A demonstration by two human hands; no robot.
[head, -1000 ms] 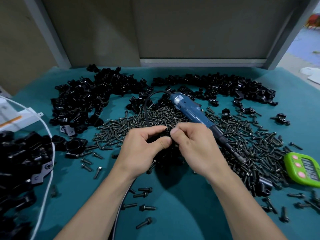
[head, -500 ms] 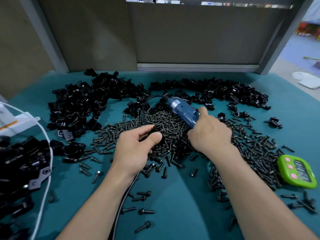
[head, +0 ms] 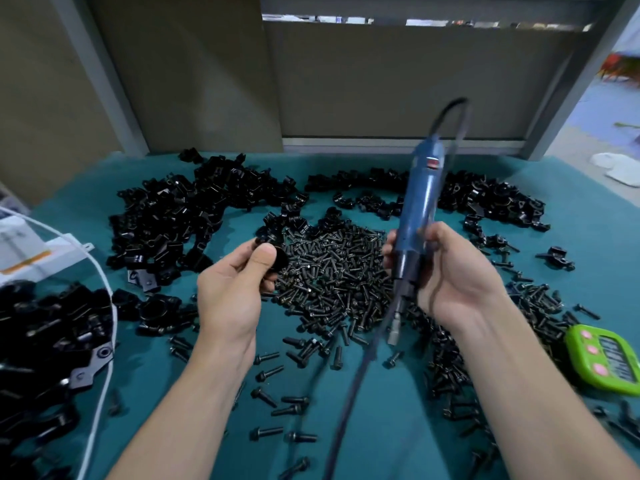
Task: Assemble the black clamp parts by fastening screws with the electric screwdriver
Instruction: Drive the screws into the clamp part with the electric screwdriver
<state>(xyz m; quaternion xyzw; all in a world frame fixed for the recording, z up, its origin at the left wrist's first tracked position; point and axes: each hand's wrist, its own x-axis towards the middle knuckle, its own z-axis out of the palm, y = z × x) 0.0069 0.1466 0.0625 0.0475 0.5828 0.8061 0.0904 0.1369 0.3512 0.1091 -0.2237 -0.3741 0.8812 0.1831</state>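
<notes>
Screws (head: 339, 271) lie heaped in the middle of the teal tabletop (head: 388, 441), with strays scattered toward the near edge, and both hands are raised over them. The left hand (head: 228, 296) is turned palm-in, its fingers curled and its thumb pressed forward, pinching a black clamp part (head: 280, 259) just above the left edge of the heap; most of the part is hidden behind the thumb, so its exact shape cannot be told. The right hand (head: 453, 275) is clenched round the lower body of the blue electric screwdriver (head: 417, 202), fingers wrapped across the front of the barrel. The tool stands nearly upright, leaning slightly right at the top, with its bit (head: 394, 329) pointing down over the screws and apart from the clamp part. Its dark cord (head: 346, 400) arches out of the top end and sweeps down, blurred, between the two forearms. Loose clamp parts (head: 180, 216) are piled at the back left and in a band along the back right. A white-rimmed container (head: 104, 306) holding more black parts sits at the left edge, and a green timer (head: 609, 358) lies just beside the right forearm.
</notes>
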